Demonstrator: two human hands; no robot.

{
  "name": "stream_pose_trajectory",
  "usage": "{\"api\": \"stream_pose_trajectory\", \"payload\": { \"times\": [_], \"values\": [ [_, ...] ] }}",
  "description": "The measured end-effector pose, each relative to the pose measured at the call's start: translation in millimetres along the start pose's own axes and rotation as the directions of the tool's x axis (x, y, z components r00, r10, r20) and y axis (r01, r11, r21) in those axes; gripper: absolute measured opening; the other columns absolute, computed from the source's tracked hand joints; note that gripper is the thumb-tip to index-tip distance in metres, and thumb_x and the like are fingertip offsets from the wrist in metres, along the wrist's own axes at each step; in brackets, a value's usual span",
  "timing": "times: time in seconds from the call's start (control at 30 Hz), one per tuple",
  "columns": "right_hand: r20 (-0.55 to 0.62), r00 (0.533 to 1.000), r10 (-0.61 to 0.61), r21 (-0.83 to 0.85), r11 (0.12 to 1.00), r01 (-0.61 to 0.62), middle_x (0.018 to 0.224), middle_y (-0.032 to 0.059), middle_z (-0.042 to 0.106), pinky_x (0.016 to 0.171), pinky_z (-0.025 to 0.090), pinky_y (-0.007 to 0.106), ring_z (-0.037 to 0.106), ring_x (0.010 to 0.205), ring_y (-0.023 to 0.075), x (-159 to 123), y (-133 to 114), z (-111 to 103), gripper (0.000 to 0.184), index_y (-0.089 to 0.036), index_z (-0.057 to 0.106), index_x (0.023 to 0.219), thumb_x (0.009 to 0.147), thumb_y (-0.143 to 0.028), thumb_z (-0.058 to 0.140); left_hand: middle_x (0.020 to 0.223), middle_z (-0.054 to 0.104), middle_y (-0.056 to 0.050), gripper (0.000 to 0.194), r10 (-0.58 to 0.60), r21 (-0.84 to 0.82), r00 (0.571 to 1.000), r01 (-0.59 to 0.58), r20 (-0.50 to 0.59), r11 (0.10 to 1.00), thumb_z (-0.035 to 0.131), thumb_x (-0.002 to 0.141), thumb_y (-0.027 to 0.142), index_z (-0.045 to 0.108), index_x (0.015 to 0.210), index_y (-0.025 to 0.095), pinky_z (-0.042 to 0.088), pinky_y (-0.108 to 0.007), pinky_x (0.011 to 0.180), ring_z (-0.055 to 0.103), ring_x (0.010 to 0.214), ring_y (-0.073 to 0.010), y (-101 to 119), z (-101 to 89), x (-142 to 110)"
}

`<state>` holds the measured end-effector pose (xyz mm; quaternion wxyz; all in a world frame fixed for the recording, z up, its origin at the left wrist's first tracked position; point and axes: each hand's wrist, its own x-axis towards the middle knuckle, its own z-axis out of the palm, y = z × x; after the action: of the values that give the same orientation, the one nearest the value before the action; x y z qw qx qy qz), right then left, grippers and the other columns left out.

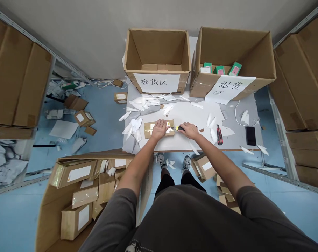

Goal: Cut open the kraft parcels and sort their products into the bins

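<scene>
A small cardboard box (148,130) with clear tape and a white label lies on the white table (179,115). On top of it rests my left hand (159,129), flat, with the fingers stretched out and pressing down. My right hand (189,130) is closed around a yellow and black utility knife (178,128), whose tip points left at the box's right end. The blade itself is too small to make out. To the right on the tabletop lies a red and black utility knife (219,135), out of both hands.
Two open cartons stand behind: the left carton (159,68) and the right carton (232,45), holding green boxes (234,69). Paper scraps (145,103) litter the table; a phone (251,135) lies right. A large carton (47,213) of parcels stands lower left. Shelves of cartons flank both sides.
</scene>
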<state>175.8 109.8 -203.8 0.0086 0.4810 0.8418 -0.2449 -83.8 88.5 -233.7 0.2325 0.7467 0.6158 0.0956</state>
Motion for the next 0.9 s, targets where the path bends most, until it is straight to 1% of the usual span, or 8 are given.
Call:
{"api": "stream_pose_trajectory", "payload": {
  "times": [0.2,0.37,0.47,0.53,0.6,0.7,0.8,0.9],
  "values": [
    [-0.043,0.999,0.023,-0.068,0.997,-0.026,0.119,0.0165,0.069,0.088,0.042,0.038,0.058,0.110,0.0333,5.1,9.1,-2.7,0.039,-0.022,0.069,0.124,0.110,-0.051,0.047,0.161,0.052,-0.020,0.055,-0.025,-0.042,0.999,0.023,-0.034,0.999,0.043,0.109,0.048,0.058,0.152,0.018,0.028,-0.062,0.131,0.039,0.158,-0.0353,1.6,2.6,-6.7],
    [-0.057,0.996,0.068,0.062,0.996,-0.064,0.116,0.0141,0.072,0.089,0.043,0.037,0.060,0.111,0.0327,9.0,24.9,-8.9,0.038,-0.024,0.070,0.119,0.105,-0.057,0.056,0.161,0.053,-0.018,0.054,-0.034,-0.042,0.998,0.032,-0.049,0.999,0.045,0.108,0.051,0.061,0.149,0.019,0.029,-0.058,0.132,0.039,0.158,-0.0337,1.1,2.4,-7.7],
    [-0.089,0.983,0.158,0.218,0.966,-0.136,0.110,0.0095,0.075,0.086,0.045,0.034,0.066,0.104,0.0287,-3.0,34.0,4.0,0.039,-0.026,0.067,0.118,0.106,-0.059,0.052,0.159,0.056,-0.017,0.052,-0.024,-0.061,0.995,0.018,-0.092,0.998,0.050,0.106,0.053,0.063,0.145,0.022,0.032,-0.056,0.130,0.043,0.156,-0.0338,1.7,1.6,-9.0],
    [-0.115,0.918,0.378,0.368,0.875,-0.315,0.094,0.0057,0.076,0.081,0.045,0.033,0.069,0.090,0.0259,-17.0,40.1,22.5,0.044,-0.024,0.064,0.121,0.108,-0.061,0.042,0.157,0.058,-0.015,0.051,-0.041,-0.073,0.990,0.031,-0.137,0.997,0.053,0.105,0.054,0.065,0.143,0.023,0.033,-0.055,0.129,0.044,0.154,-0.0340,4.3,1.4,-10.1],
    [-0.063,0.788,0.612,0.493,0.706,-0.509,0.080,0.0042,0.074,0.077,0.046,0.032,0.068,0.078,0.0243,-30.2,46.2,45.8,0.053,-0.021,0.061,0.115,0.111,-0.061,0.028,0.156,0.059,-0.014,0.050,-0.097,-0.075,0.979,0.085,-0.182,0.994,0.054,0.104,0.054,0.064,0.143,0.023,0.035,-0.053,0.127,0.046,0.152,-0.0344,9.4,0.7,-10.9],
    [-0.007,0.639,0.769,0.497,0.557,-0.665,0.083,0.0100,0.073,0.079,0.047,0.033,0.068,0.083,0.0258,-39.8,54.2,78.3,0.058,-0.019,0.063,0.098,0.111,-0.057,0.020,0.152,0.060,-0.016,0.052,-0.234,-0.068,0.949,0.225,-0.212,0.972,0.055,0.104,0.054,0.062,0.143,0.022,0.037,-0.051,0.122,0.048,0.145,-0.0352,21.1,-3.6,-11.0],
    [-0.041,0.613,0.789,0.426,0.569,-0.704,0.099,0.0175,0.071,0.089,0.047,0.037,0.065,0.100,0.0297,-36.6,59.0,96.3,0.056,-0.017,0.067,0.094,0.109,-0.053,0.027,0.143,0.063,-0.018,0.054,-0.388,-0.042,0.900,0.388,-0.199,0.921,0.056,0.102,0.057,0.061,0.143,0.023,0.039,-0.052,0.116,0.051,0.136,-0.0371,32.9,-11.3,-9.3],
    [-0.184,0.570,0.801,0.401,0.590,-0.700,0.118,0.0225,0.066,0.098,0.046,0.043,0.060,0.116,0.0339,-29.3,52.9,98.9,0.048,-0.012,0.069,0.117,0.105,-0.047,0.038,0.137,0.063,-0.018,0.055,-0.491,-0.008,0.852,0.498,-0.183,0.867,0.058,0.100,0.062,0.062,0.140,0.024,0.041,-0.053,0.111,0.052,0.131,-0.0380,39.9,-18.0,-7.2]
  ]
}}
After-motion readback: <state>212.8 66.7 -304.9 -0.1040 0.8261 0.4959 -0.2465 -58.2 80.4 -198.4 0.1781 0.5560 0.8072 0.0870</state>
